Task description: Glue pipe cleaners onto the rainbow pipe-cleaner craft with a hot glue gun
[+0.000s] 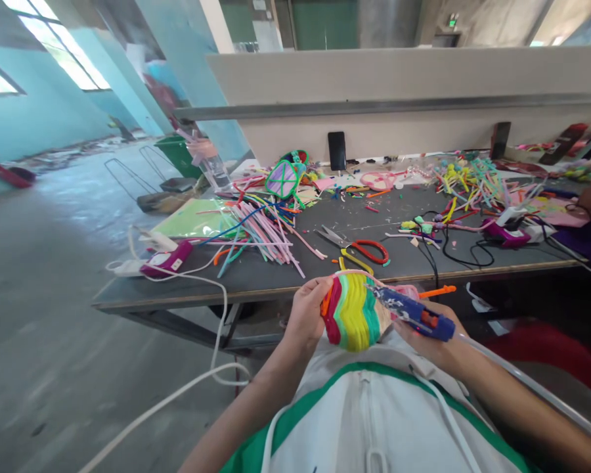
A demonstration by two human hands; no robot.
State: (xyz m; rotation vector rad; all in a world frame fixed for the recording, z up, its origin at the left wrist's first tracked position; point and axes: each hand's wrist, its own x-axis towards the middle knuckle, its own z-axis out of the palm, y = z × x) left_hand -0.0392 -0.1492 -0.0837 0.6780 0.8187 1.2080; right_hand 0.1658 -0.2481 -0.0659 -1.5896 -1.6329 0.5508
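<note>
My left hand pinches the left edge of a craft piece covered in wavy bands of red, mint, yellow and teal pipe cleaner. A blue hot glue gun lies in my right hand, its nozzle over the right part of the piece, where a beige patch shows. Most of the right-hand fingers are hidden beneath the gun. An orange strip sticks out to the right behind the gun. Just beyond the piece, scissors with red and yellow handles rest open on the table.
A heap of pink and blue pipe cleaners covers the table's left part. Purple power strips sit at both sides, with white cables trailing. A phone leans on the back panel. A clear tumbler stands at the left corner.
</note>
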